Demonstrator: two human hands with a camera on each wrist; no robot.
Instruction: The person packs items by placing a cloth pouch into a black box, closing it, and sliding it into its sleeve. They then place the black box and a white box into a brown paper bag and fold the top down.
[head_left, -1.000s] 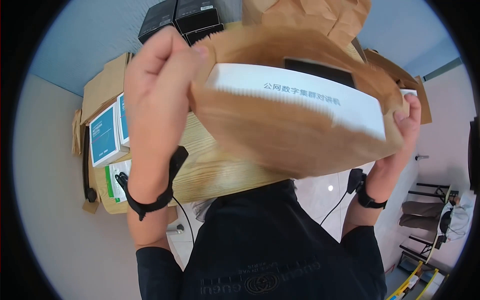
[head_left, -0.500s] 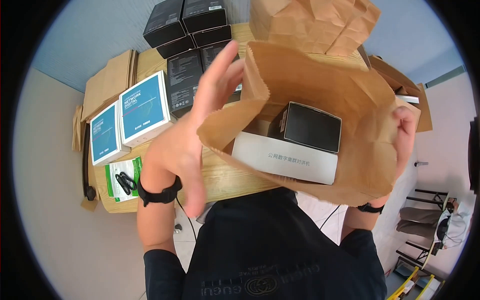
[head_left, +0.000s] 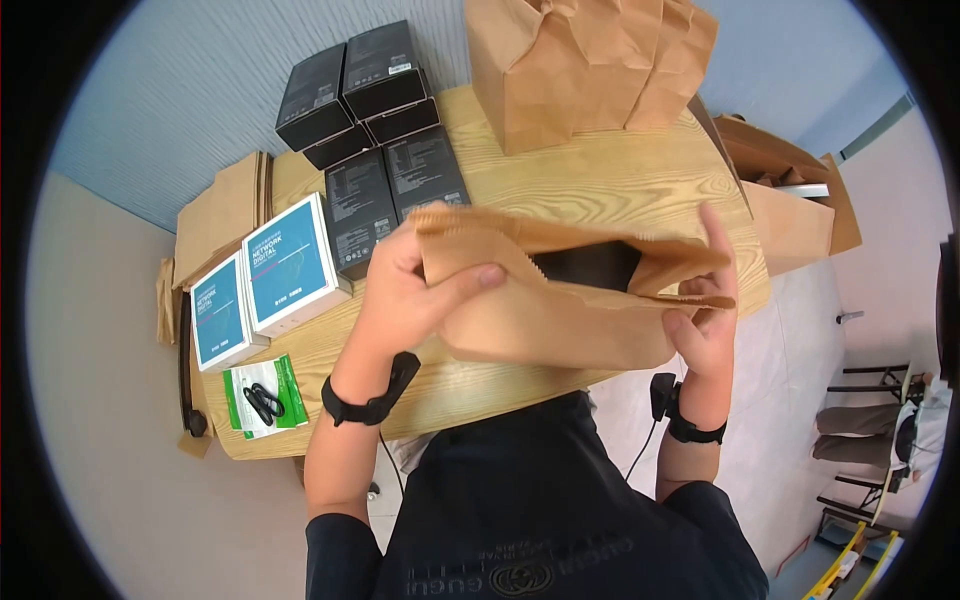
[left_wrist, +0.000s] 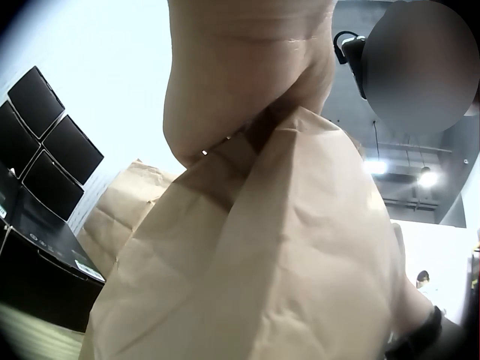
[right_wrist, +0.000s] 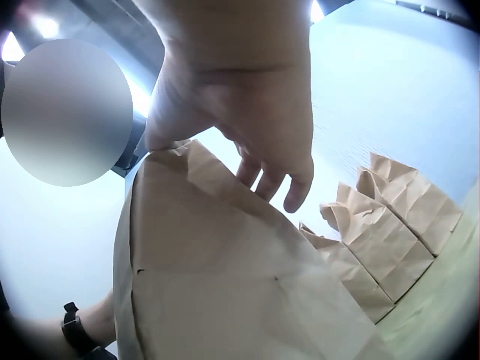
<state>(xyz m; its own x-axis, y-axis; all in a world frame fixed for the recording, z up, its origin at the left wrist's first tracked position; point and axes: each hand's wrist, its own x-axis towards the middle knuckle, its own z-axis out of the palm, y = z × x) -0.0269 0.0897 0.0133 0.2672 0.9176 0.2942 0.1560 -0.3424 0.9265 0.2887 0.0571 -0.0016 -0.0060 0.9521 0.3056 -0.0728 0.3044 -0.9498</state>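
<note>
An upright brown paper bag is held above the near edge of the table, its mouth partly narrowed, with a dark box showing inside. The left hand grips the bag's left top edge, thumb on the near side. At the right corner the right hand pinches the rim between thumb and fingers, one finger pointing up. In the left wrist view the left hand holds the creased side of the bag. The right wrist view shows the right hand at the top of the bag.
Black boxes are stacked at the back left, beside two blue-and-white boxes. Flat paper bags and a green-white packet with a black cable lie left. Standing bags are at the back, an open carton at the right.
The left hand has gone from spread open to gripping the bag's left edge. The bag's mouth has narrowed, covering the white box inside, and the right hand now pinches the right corner.
</note>
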